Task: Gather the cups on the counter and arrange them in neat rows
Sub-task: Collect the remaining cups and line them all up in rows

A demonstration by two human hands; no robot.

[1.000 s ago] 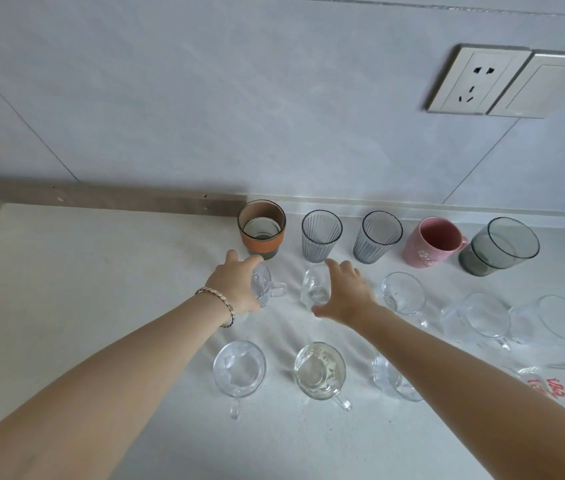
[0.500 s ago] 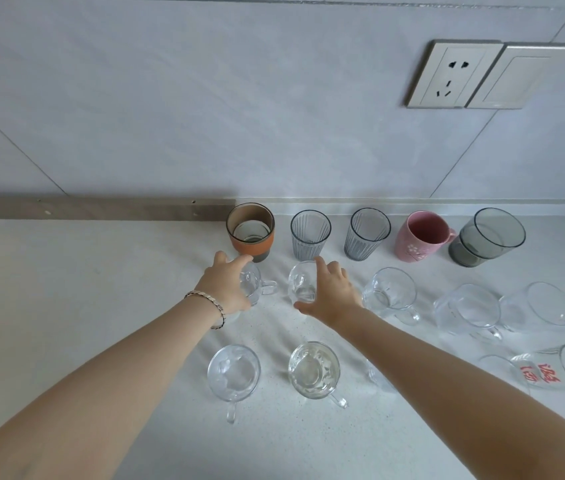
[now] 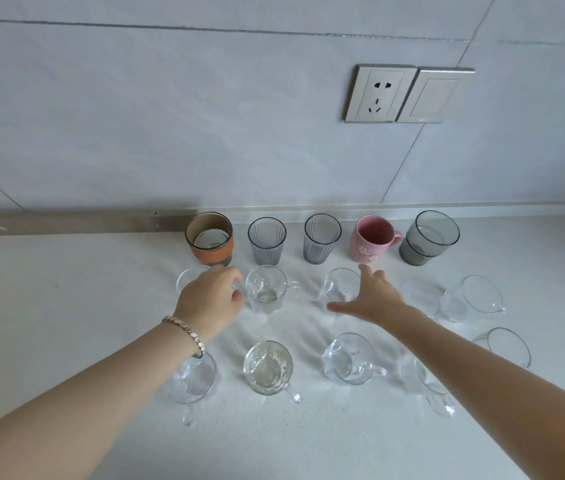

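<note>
Head view: on the worktop (image 3: 66, 306) nearest me, a front row of clear cups (image 3: 267, 368). Beyond it, the middle row: the left hand (image 3: 210, 299) curls round a glass cup (image 3: 191, 278), gripping it; the right hand (image 3: 371, 296), fingers spread open, touches another cup (image 3: 338, 285). Farthest, five cups (image 3: 321, 242) line the wall.

Pale speckled counter (image 3: 66, 306) — clear glass cups (image 3: 267, 368) in rows, coloured cups (image 3: 369, 242) along the wall.
</note>
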